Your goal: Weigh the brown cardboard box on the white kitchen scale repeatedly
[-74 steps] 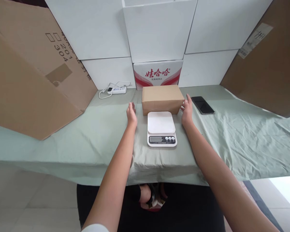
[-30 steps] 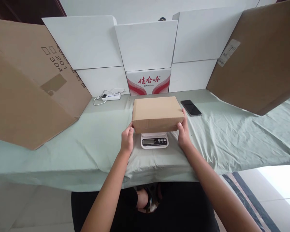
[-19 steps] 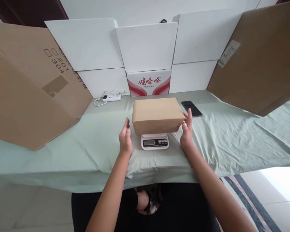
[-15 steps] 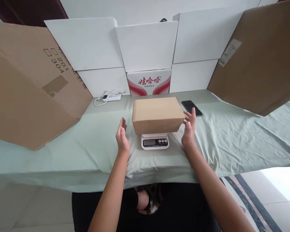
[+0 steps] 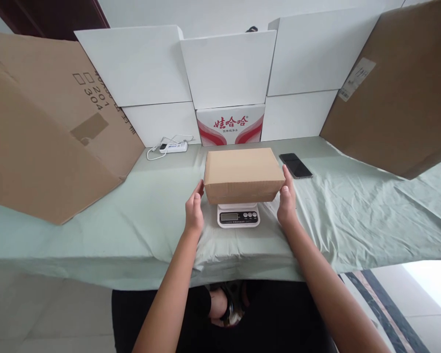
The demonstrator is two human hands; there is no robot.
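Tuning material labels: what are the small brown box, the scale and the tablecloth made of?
Small brown box: likely cardboard, matte; straight folded edges. Scale: probably plastic, smooth white; rounded, moulded-looking shell. Tablecloth: seemingly thin fabric, dull pale green; soft wrinkles and a draped front edge.

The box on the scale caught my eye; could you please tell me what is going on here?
A person has the left hand and right hand at opposite sides of the brown cardboard box, which rests on a white digital scale. Whether they grip it is hard to tell. No reading is legible on the display.
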